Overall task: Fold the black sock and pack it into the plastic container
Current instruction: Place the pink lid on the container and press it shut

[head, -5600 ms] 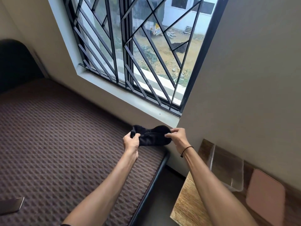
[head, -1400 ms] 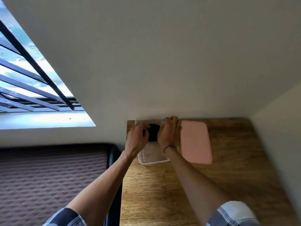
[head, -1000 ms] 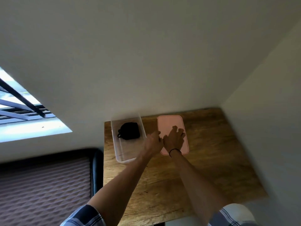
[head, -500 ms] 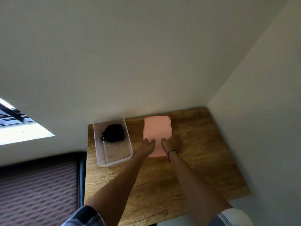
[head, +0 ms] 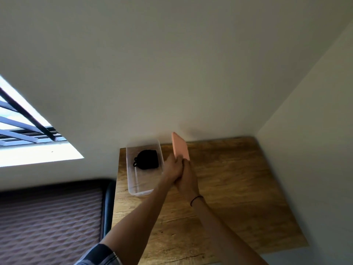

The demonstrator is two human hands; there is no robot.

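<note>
Gripping the pink lid [head: 180, 145] tilted on edge, both hands [head: 180, 172] close beside the container [head: 131, 185].

Container [head: 131, 186]: on table [head: 238, 188], far-left corner, against wall.
Sock [head: 147, 159]: in container, far half.
Lid [head: 180, 147]: right of container, tilted, raised off table.
Left hand [head: 172, 168], right hand [head: 186, 178]: at lid's near end.
Bed [head: 49, 222]: left of table.

Pale walls [head: 172, 64], barred window [head: 23, 131] left, wood table [head: 238, 188].
</note>
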